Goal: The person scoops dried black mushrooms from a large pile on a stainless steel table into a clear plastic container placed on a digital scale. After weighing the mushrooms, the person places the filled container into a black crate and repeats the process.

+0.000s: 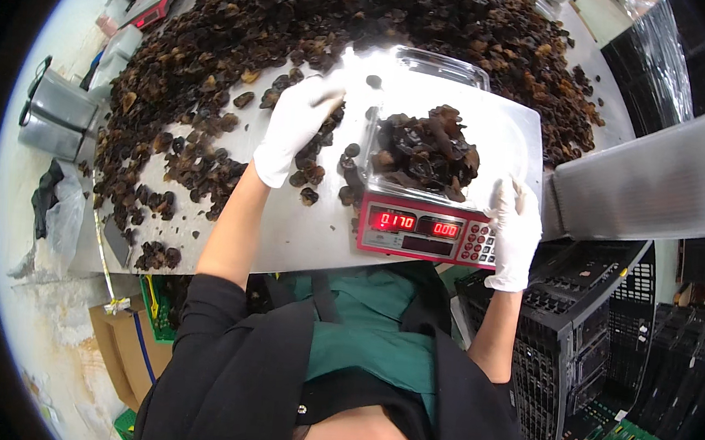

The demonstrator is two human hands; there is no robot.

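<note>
Dark brown, ear-shaped mushrooms are heaped on the pale platform of a red digital scale, in what looks like a clear plastic tray. Red digits glow on its display. My right hand, in a white glove, is at the scale's right edge beside the keypad. Its fingers are loosely apart, with nothing visible between them. To the left of the scale, my gloved left hand reaches over loose mushrooms on the table. Its fingers are stretched out and hold nothing I can see; glare washes out the fingertips.
A wide pile of mushrooms spreads over the metal table. A clear plastic container lies behind the scale. Stacked clear trays lean at the right, above black crates. A grey container and another red scale are at left.
</note>
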